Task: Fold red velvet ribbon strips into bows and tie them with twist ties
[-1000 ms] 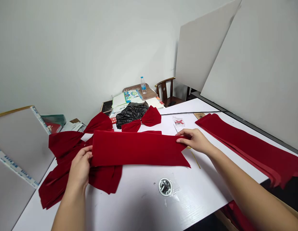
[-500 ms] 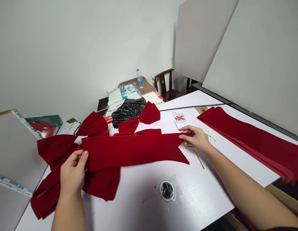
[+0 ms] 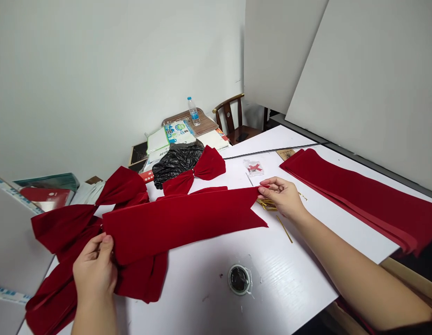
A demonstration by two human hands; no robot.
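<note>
A dark red velvet ribbon is stretched between my hands above the white table. My left hand pinches its straight left end between thumb and fingers. At the other end, cut in a V notch, my right hand grips the upper point. Beneath and left of the ribbon lie several red bows, partly hidden by it and by my left hand. Another red bow rests farther back. Gold twist ties lie under my right hand, and a single gold tie is nearby.
A stack of red ribbon strips lies at the right. Behind the bows sit a black plastic bag, papers and a water bottle. A round cable hole is in the tabletop. Large grey panels stand at the back right.
My left hand has moved left and down, so the ribbon now slants lower at its left end. My view has shifted slightly. Both hands keep hold.
</note>
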